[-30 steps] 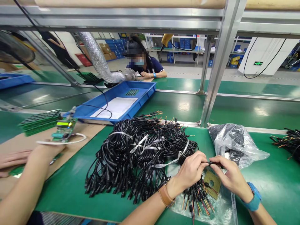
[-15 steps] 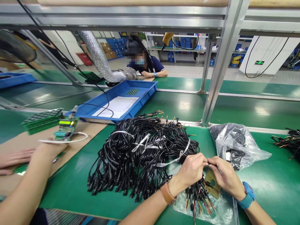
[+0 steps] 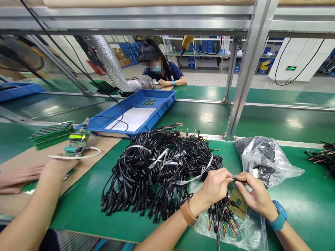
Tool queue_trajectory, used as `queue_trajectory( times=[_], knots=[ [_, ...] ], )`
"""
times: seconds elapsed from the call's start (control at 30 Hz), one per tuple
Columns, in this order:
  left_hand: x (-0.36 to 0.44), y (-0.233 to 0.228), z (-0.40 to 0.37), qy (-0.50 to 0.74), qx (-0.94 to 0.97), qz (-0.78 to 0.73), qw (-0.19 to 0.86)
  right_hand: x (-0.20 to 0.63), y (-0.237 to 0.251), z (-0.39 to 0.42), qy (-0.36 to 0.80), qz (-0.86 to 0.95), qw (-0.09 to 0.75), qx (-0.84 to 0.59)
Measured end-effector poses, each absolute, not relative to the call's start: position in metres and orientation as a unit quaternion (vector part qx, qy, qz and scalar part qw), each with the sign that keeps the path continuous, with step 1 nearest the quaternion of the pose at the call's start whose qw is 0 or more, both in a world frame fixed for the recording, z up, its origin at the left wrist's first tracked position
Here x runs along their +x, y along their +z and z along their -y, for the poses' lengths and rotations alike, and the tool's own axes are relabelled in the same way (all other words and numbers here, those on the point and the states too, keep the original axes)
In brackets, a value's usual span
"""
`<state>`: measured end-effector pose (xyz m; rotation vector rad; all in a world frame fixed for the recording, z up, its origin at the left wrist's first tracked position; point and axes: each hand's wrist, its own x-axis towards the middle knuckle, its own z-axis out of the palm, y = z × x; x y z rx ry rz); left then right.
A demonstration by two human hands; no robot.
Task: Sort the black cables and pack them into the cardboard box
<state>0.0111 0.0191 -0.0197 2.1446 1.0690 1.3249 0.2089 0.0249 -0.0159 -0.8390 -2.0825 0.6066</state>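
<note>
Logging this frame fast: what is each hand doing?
Left hand: shut, pinching a black cable.
Right hand: shut, pinching the same cable.

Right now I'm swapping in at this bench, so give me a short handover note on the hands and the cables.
Left hand and right hand pinch the two ends of one short black lead between fingertips.
Below them, a bunch of coloured-wire leads lies on a clear plastic sheet.
The big tied pile of black cables sits to the left, a bagged batch to the right.
How many are done cannot be told.
</note>
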Motion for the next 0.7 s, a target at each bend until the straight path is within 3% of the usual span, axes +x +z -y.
queue_trajectory(
  times=[0.33,0.7],
  knots=[
    [0.011,-0.023,-0.020,0.403,0.797,-0.406,0.192,0.201,-0.021,-0.024,0.234,0.834,0.398,-0.301],
    [0.011,-0.011,-0.019,0.447,0.769,-0.397,0.226,0.211,-0.017,-0.024,0.263,0.793,0.425,-0.349]
  ],
)
